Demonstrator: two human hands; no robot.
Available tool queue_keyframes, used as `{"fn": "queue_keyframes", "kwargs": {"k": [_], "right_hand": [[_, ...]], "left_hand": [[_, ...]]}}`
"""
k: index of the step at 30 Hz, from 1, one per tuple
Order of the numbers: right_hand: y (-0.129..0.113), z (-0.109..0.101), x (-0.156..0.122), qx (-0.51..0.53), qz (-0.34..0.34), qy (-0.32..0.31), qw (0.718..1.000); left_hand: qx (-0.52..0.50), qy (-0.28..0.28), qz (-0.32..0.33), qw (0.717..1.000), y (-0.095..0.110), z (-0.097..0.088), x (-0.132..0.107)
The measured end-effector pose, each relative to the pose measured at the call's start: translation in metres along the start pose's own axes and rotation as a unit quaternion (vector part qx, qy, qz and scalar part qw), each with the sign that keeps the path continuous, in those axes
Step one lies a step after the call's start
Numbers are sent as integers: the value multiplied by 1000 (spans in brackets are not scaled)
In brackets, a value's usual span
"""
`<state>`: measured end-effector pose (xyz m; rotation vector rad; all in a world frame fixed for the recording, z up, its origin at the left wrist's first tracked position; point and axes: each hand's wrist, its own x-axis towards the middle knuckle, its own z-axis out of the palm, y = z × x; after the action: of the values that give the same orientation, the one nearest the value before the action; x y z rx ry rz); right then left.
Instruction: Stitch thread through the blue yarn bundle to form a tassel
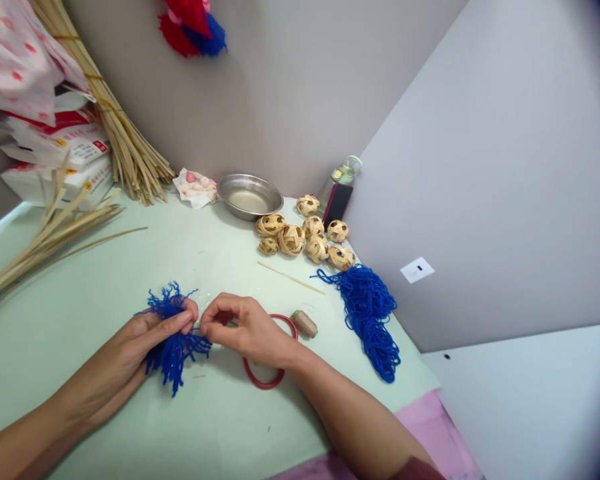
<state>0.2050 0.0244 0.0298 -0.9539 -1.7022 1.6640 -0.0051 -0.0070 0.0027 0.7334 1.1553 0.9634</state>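
My left hand [153, 333] grips a bunch of blue yarn [173, 360], its cut ends fanning out above and below the fingers. Just to the right, my right hand [247, 327] is closed in a pinch, thumb against forefinger, close to the yarn's edge. What lies in that pinch is too small to make out. Partly behind my right hand and wrist is a red ring-shaped handle [265, 385], whose remaining part is covered. A spool of brown thread [305, 323] lies just beyond my right wrist.
A tangled blue yarn hank [367, 313] lies at the right. Several woven strip balls [291, 240] sit near a metal bowl [250, 195], a phone [338, 203] and a bottle [347, 171]. Flat strips [65, 233] lie left; a bundle [130, 147] leans behind. One thin strip [290, 277] lies mid-table.
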Motion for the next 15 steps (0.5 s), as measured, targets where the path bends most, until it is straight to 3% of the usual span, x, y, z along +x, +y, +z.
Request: {"fn": "queue_keyframes", "kwargs": {"k": [8,13,15], "right_hand": [[-3,5,-1,-47,-52,110,991],[-1,-4,2,-61,-45,195,978],[-2,-6,2,-91,-58,190,976]], "left_hand": [[52,14,16,998,-7,2,3],[51,28,16,998,-6,2,2],[47,29,11,998,-5,3,1]]}}
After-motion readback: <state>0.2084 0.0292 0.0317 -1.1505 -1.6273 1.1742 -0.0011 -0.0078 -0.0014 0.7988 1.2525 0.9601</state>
